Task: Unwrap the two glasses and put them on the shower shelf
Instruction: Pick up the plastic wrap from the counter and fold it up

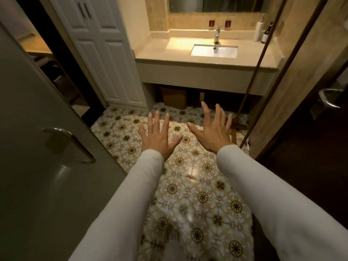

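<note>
Two long cream sleeves (131, 194) reach forward over the yellow-and-white patterned tile floor (197, 185). A grey door with a curved metal handle (71, 144) stands at the left. Ahead, the beige stone tabletop (160, 51) carries a white rectangular sink (213, 51). The left hand (159, 137) and right hand (212, 132) are spread wide, holding nothing. Two small dark items on the back ledge (220, 23) may be the wrapped glasses; too blurred to tell.
</note>
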`<action>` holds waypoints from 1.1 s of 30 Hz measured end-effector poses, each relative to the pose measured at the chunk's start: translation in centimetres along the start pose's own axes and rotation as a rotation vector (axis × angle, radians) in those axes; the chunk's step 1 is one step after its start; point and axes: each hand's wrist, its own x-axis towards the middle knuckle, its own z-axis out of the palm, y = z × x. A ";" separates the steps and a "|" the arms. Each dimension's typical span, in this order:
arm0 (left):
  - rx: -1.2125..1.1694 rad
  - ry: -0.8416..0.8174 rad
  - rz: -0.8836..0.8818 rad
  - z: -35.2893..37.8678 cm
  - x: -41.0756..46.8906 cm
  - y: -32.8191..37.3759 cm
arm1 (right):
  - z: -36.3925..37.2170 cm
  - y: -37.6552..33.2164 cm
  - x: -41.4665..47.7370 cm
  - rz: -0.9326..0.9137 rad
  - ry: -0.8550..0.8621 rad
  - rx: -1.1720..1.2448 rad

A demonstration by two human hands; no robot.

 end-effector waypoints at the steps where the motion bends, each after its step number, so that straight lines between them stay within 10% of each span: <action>1: 0.013 -0.003 0.003 0.7 1.4 -0.4 | 0.6 0.0 1.7 -0.011 0.009 -0.001; 33: -0.015 0.037 -0.208 12.3 60.3 -10.0 | 14.1 0.6 62.3 -0.144 -0.012 -0.076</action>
